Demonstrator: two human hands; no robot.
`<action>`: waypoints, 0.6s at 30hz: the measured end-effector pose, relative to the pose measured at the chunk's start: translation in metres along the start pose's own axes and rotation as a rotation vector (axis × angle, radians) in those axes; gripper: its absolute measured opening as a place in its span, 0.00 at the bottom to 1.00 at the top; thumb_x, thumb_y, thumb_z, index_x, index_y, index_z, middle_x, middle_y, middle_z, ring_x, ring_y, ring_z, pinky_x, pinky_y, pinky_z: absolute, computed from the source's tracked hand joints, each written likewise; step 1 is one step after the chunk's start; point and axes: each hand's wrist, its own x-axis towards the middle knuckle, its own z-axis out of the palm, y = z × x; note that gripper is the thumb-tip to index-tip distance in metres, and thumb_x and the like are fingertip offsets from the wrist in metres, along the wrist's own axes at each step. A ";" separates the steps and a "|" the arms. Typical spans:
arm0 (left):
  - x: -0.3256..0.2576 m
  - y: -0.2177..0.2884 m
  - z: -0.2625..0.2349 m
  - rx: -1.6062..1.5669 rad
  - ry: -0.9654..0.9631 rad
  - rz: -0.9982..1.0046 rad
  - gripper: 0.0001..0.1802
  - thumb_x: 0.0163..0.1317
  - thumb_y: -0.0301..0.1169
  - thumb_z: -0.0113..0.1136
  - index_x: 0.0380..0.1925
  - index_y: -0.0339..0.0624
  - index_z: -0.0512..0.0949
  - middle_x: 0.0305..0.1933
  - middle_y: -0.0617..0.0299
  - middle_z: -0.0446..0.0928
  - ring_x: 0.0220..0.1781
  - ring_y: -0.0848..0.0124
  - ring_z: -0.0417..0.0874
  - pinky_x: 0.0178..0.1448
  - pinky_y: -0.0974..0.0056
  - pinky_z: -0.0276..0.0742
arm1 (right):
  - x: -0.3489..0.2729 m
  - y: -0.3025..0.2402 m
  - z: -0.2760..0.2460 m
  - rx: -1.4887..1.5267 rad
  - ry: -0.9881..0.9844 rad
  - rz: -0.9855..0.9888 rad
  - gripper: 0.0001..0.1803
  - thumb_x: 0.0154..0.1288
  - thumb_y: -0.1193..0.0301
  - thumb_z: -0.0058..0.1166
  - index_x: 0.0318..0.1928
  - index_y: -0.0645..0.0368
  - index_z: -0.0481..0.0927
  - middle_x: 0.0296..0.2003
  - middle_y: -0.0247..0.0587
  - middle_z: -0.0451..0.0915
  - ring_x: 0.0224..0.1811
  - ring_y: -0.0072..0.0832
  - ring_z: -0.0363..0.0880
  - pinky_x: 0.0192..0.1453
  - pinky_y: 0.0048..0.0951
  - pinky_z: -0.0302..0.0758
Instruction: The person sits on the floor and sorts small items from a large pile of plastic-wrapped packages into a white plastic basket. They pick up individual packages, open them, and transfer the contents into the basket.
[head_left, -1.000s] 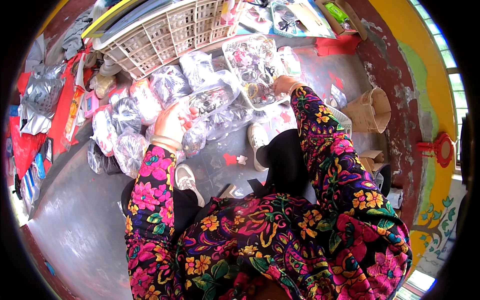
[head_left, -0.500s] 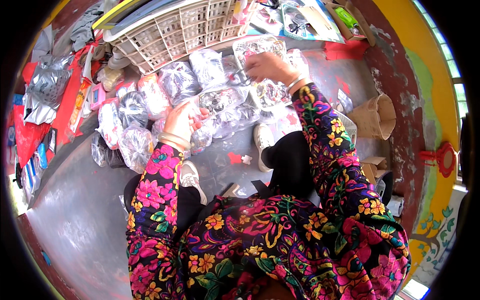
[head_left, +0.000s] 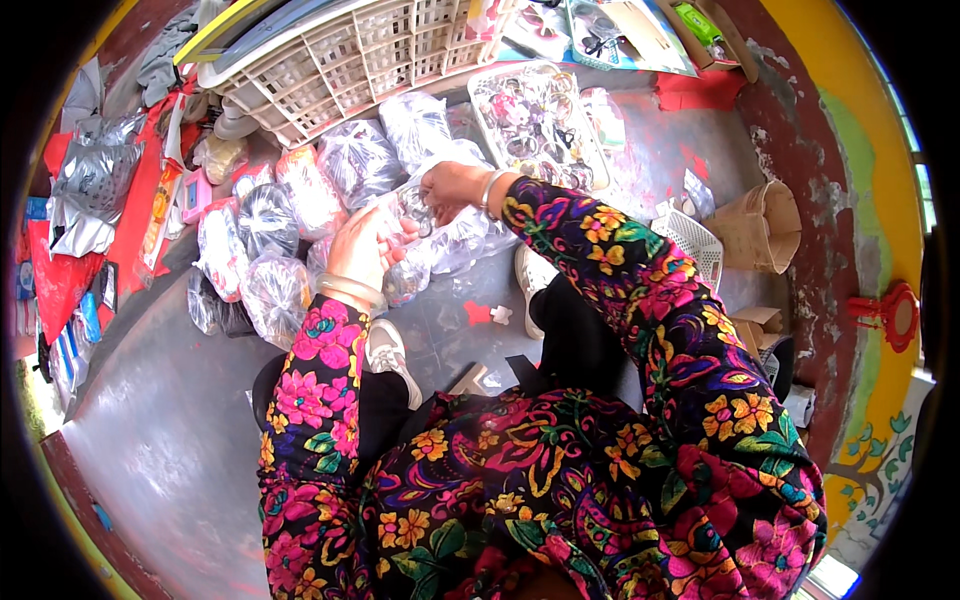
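My left hand is at the near left side of an open clear plastic bag, its curled fingers pinching the bag's edge. My right hand is over the bag's mouth from the right, fingers bent down and pressed together; whatever they hold is hidden. Small dark and shiny pieces show inside the bag between the two hands. Just beyond my right wrist lies a white plastic tray with many small ring-shaped and coloured accessories in it.
Several filled plastic bags lie to the left. A large beige crate stands behind them. Right of me are a white basket and an open cardboard box. My shoes rest on the grey floor.
My right hand has moved left and nearer, from over the tray to the bag's mouth, uncovering the tray. My left hand has stayed nearly still at the bag.
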 end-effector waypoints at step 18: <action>-0.004 0.005 -0.006 -0.045 0.100 -0.047 0.16 0.58 0.40 0.48 0.44 0.47 0.72 0.31 0.60 0.75 0.33 0.70 0.76 0.31 0.70 0.67 | 0.018 0.005 -0.027 -0.295 0.225 -0.057 0.10 0.53 0.73 0.45 0.34 0.59 0.79 0.22 0.42 0.79 0.21 0.27 0.79 0.25 0.24 0.77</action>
